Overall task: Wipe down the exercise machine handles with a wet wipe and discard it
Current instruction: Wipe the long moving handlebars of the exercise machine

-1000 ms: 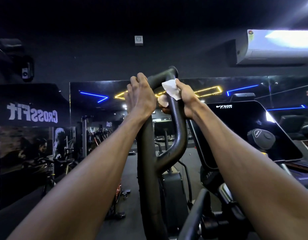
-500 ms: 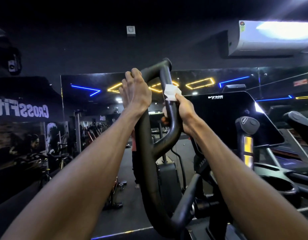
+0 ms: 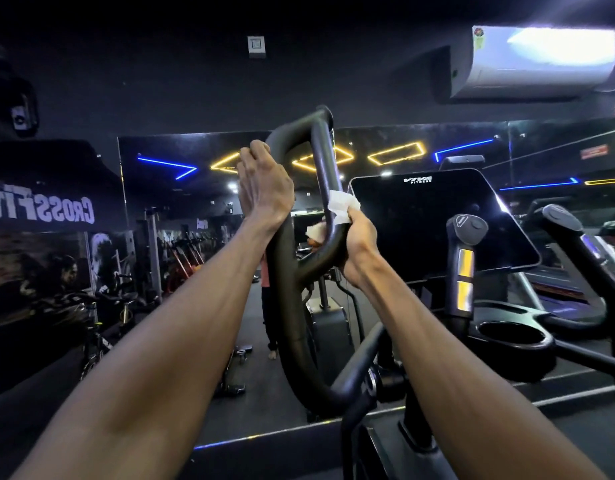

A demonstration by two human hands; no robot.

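A black looped handle (image 3: 292,306) of the exercise machine rises in the middle of the head view. My left hand (image 3: 264,185) grips its outer bar near the top. My right hand (image 3: 358,244) is wrapped round the inner bar lower down, holding a white wet wipe (image 3: 344,206) against it. The wipe sticks out above my fingers and also shows on the bar's left side.
The machine's dark console screen (image 3: 437,223) stands right of the handle, with a short grip (image 3: 465,258) and a cup holder (image 3: 513,336) below it. A second handle (image 3: 569,230) rises at far right. A wall mirror (image 3: 181,237) reflects bikes behind.
My right hand has slid down the inner bar with the wipe, from near the top bend to the lower curve. My left hand keeps its grip; the view has tilted down.
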